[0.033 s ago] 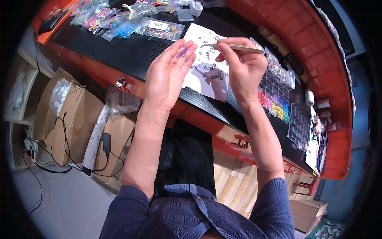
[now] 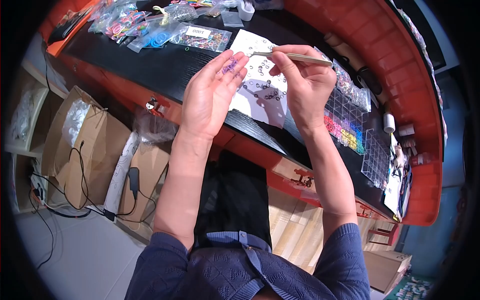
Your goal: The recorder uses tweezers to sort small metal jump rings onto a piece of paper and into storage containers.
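My left hand [image 2: 202, 102] is palm up, its fingers stretched out flat. On those fingers lies a small cluster of purple rings [image 2: 230, 66]. My right hand [image 2: 307, 87] grips a pair of tweezers [image 2: 306, 58] between thumb and fingers, the tips pointing left near my left fingertips. Whether anything sits in the tips is too small to tell. Beneath both hands, a white sheet of paper [image 2: 241, 106] lies on the black tabletop. Many small dark rings [image 2: 272, 93] are scattered over it, some in the shadow of my hand.
Clear bags of colourful rings [image 2: 212, 38] lie at the far left. To the right are a clear compartment box [image 2: 372, 157], piles of coloured pieces [image 2: 345, 134] and a white bottle [image 2: 388, 122]. A red raised rim [image 2: 420, 85] borders the table; cardboard boxes [image 2: 92, 150] stand lower left.
The tweezer tips have shifted slightly away from me over the paper. My left hand has barely moved, and the purple rings still lie on its fingers.
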Demonstrator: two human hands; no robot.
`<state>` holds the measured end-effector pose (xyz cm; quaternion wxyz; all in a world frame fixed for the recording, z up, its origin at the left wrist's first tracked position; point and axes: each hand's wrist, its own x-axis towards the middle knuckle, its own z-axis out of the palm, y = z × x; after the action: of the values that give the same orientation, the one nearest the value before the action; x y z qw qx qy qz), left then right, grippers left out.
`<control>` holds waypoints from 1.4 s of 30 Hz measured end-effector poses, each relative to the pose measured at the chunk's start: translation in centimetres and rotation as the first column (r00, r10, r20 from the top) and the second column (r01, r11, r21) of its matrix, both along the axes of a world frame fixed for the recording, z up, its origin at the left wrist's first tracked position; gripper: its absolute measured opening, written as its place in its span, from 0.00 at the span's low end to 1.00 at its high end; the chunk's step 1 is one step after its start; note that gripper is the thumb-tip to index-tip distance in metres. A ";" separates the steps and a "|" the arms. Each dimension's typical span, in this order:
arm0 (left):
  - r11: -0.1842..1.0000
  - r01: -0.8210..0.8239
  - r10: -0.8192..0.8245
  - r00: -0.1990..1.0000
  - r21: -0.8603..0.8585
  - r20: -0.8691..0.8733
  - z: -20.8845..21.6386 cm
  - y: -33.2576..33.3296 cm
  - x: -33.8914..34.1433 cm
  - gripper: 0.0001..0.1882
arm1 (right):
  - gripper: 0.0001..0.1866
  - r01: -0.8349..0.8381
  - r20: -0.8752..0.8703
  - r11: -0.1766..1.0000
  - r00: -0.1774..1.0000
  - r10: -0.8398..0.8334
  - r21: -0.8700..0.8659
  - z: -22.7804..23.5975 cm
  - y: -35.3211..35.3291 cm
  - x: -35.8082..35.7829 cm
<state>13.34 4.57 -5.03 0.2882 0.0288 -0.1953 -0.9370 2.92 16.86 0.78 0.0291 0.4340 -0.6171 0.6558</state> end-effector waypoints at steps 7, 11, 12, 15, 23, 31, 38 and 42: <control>0.989 0.141 -0.141 0.990 0.036 -0.009 0.3 -0.4 0.5 0.25 | 0.05 0.012 0.090 0.998 0.996 -0.007 -0.059 0.4 0.1 -0.1; 0.995 0.101 -0.101 0.994 0.014 0.042 1.0 0.0 0.4 0.24 | 0.05 0.084 0.105 0.979 0.992 -0.065 -0.184 1.1 1.6 -1.6; 0.997 0.076 -0.075 0.995 -0.021 0.070 0.9 0.0 0.3 0.25 | 0.05 0.093 0.114 0.979 0.991 -0.072 -0.182 0.9 1.9 -1.8; 0.999 0.034 -0.038 0.991 0.034 0.130 0.6 -0.1 -0.3 0.18 | 0.05 0.140 0.112 0.963 0.987 -0.117 -0.232 1.7 3.2 -1.7; 0.895 0.343 -0.366 0.930 0.285 0.031 0.2 -3.1 0.6 0.08 | 0.08 0.364 0.172 0.786 0.931 -0.322 -0.500 2.2 14.4 2.1; 0.754 0.645 -0.655 0.724 0.128 0.216 4.3 5.9 -5.1 0.10 | 0.08 0.675 0.455 0.616 0.734 -0.504 -0.405 -4.4 22.8 3.4; 0.789 0.599 -0.485 0.744 -0.138 0.459 7.8 13.6 -12.5 0.11 | 0.07 0.639 0.462 0.657 0.760 -0.457 -0.401 -4.9 23.7 3.5; 0.779 0.599 -0.466 0.751 -0.185 0.468 7.2 16.6 -15.6 0.12 | 0.07 0.629 0.489 0.656 0.763 -0.422 -0.417 -5.0 23.7 3.6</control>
<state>-2.31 21.16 2.16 -0.0403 0.1128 -0.4001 -0.9086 6.55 40.57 -4.19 0.2362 0.0805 -0.4918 0.8342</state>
